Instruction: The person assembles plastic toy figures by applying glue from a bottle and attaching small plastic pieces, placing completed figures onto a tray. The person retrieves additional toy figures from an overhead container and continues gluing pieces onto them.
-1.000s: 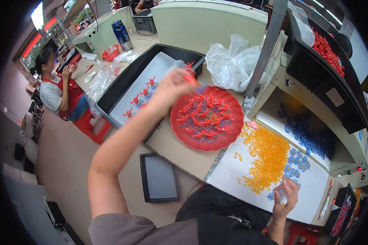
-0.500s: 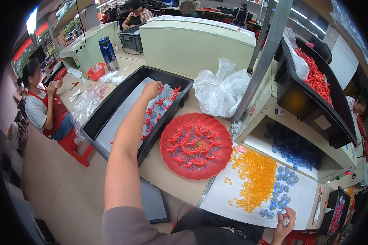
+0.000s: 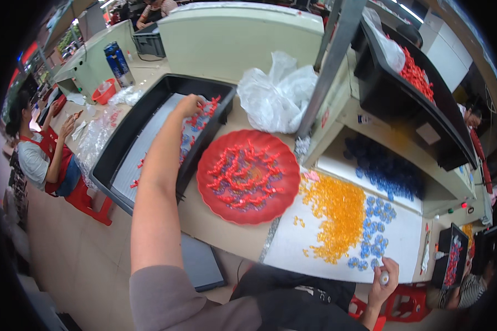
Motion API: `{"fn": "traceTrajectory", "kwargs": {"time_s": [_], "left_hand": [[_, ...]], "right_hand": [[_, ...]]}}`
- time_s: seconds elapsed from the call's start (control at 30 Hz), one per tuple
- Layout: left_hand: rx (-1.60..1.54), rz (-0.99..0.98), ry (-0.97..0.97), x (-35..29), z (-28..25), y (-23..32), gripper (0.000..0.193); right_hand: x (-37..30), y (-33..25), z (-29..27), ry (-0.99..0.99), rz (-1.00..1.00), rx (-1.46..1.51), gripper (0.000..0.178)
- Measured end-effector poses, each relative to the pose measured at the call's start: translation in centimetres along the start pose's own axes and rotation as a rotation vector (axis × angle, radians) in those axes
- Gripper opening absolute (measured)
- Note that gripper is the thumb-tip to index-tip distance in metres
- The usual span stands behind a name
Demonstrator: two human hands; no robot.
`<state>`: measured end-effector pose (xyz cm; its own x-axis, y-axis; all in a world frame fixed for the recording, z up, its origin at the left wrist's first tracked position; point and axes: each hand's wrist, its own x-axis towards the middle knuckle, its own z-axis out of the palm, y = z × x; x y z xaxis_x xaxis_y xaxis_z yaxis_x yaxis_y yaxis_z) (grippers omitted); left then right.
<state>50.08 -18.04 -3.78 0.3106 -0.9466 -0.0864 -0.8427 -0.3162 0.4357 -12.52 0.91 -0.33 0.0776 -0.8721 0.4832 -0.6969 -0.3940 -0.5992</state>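
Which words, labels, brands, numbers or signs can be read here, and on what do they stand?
None can be read clearly.
Pale label on the raised black bin: too blurred.
Small label on the shelf unit: too small.
White marks on the dark clothing: too blurred.

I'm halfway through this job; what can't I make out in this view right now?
All in the head view:
- What the left hand has in its grip, if anything: hidden by the hand itself.
- Part of the pale liner in the black tray: behind the left forearm.
- Most of the white object: wrapped by the right hand.
- Count of red pieces: small, overlapping.
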Motion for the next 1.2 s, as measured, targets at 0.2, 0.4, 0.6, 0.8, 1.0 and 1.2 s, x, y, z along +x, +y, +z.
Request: {"fn": "traceTrajectory", "kwargs": {"time_s": [0.2, 0.4, 0.6, 0.8, 1.0, 1.2], "left_hand": [[-0.004, 0.185, 0.277, 0.4, -2.6, -1.4, 0.039], [-0.179, 0.438, 0.173, -9.3, -5.2, 9.0, 0.036], [0.017, 0.828, -0.169, -22.1, 0.5, 25.6, 0.04], [-0.109, 0.793, -0.41, -27.8, 11.7, 27.6, 0.043], [0.028, 0.404, 0.047, -29.7, 20.7, 28.7, 0.061], [0.093, 0.26, 0.255, -21.7, 22.4, 28.7, 0.061]], "right_hand": [[0.1, 0.7, -0.2, 0.054, -0.051, -0.026, 0.027], [0.3, 1.8, -0.9, 0.123, -0.002, 0.018, 0.025], [-1.2, 7.5, -3.6, 0.266, 0.314, 0.16, 0.032], [-2.5, 12.8, -6.5, 0.288, 0.346, 0.51, 0.025], [-1.9, 17.1, -8.3, 0.265, 0.381, 0.512, 0.02], [-0.9, 17.7, -6.7, 0.28, 0.383, 0.555, 0.024]]}}
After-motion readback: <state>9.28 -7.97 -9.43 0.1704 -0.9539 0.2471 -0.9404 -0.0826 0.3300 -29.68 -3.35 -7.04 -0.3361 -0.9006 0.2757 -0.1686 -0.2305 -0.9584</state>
